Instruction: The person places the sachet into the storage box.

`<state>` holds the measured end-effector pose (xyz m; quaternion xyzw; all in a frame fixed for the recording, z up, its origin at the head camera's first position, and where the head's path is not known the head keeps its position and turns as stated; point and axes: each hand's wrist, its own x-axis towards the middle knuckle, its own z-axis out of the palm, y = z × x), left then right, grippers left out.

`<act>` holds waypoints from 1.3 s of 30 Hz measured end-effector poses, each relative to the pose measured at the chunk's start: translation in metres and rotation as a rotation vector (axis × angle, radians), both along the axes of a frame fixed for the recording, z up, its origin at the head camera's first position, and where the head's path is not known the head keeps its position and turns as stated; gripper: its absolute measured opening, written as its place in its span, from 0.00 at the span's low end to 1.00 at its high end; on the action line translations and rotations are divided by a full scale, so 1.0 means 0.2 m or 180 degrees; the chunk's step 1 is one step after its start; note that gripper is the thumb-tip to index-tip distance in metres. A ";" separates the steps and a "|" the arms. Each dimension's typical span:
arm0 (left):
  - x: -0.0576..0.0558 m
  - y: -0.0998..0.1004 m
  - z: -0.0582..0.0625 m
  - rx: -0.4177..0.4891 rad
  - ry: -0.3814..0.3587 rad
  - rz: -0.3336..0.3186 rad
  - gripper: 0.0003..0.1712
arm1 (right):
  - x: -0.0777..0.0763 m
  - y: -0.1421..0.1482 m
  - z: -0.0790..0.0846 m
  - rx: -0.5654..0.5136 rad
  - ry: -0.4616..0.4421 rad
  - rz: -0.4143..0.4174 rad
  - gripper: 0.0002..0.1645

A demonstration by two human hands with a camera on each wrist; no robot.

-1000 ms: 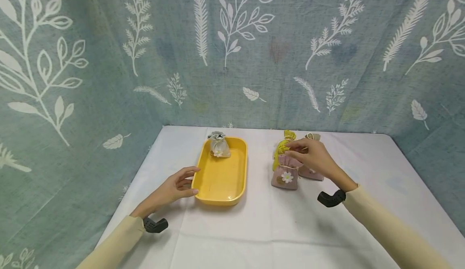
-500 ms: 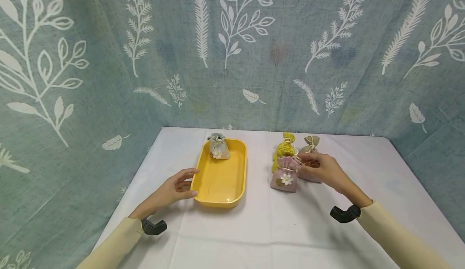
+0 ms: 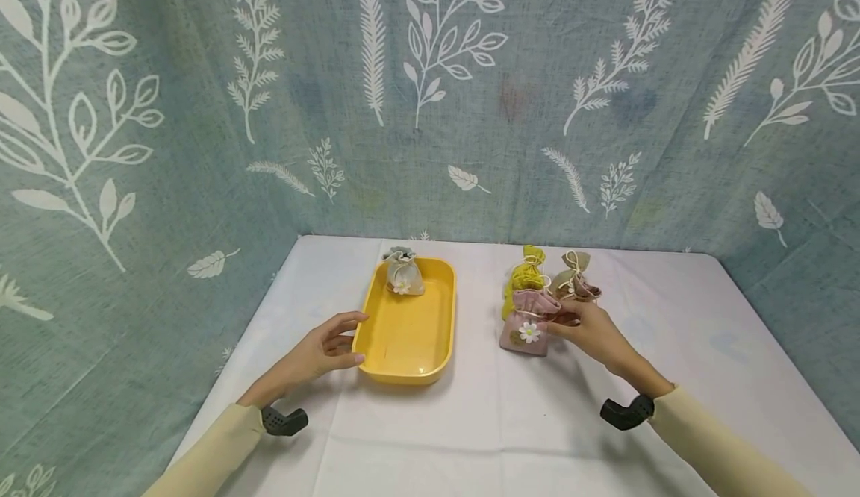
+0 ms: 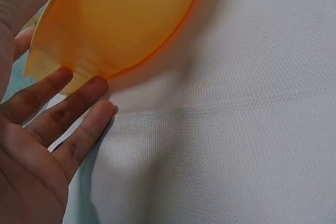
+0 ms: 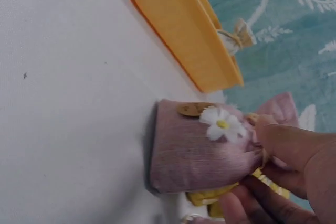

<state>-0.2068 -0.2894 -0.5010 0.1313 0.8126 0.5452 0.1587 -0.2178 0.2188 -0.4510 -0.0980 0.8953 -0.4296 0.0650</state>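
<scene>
My left hand rests against the left end of the yellow tray, its fingers loosely extended; in the left wrist view several fingertips touch the outer wall. A light grey drawstring pouch with a white flower leans inside the tray's back left corner. At the right, my right hand pinches a pink drawstring pouch at its tied neck, thumb on one side and fingers on the other. That pouch has a white flower and stands upright. Behind it are a yellow pouch and a beige pouch.
Another mauve pouch shows its gathered top beside the beige one, its lower part hidden by my right hand. A white cloth covers the table. Leaf-patterned blue-green fabric hangs behind and at both sides.
My right hand has come down from above the pouches, first toward the mauve pouch at the right, then onto the pink pouch's neck. The left hand and tray stay put.
</scene>
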 end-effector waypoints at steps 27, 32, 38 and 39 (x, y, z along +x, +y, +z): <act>0.00 0.01 0.01 -0.0013 -0.0099 0.0075 0.43 | -0.02 -0.07 -0.09 -0.0276 0.0481 -0.0266 0.06; 0.01 0.01 0.02 -0.0025 -0.0119 0.0072 0.43 | -0.02 -0.08 -0.04 -0.0508 0.0399 -0.0220 0.07; 0.01 0.01 0.01 -0.0026 -0.0133 0.0072 0.42 | -0.02 -0.10 0.01 -0.0707 0.0313 -0.0172 0.12; 0.02 0.01 0.01 -0.0029 -0.0128 0.0072 0.42 | -0.03 -0.11 0.02 -0.0695 0.0313 -0.0167 0.11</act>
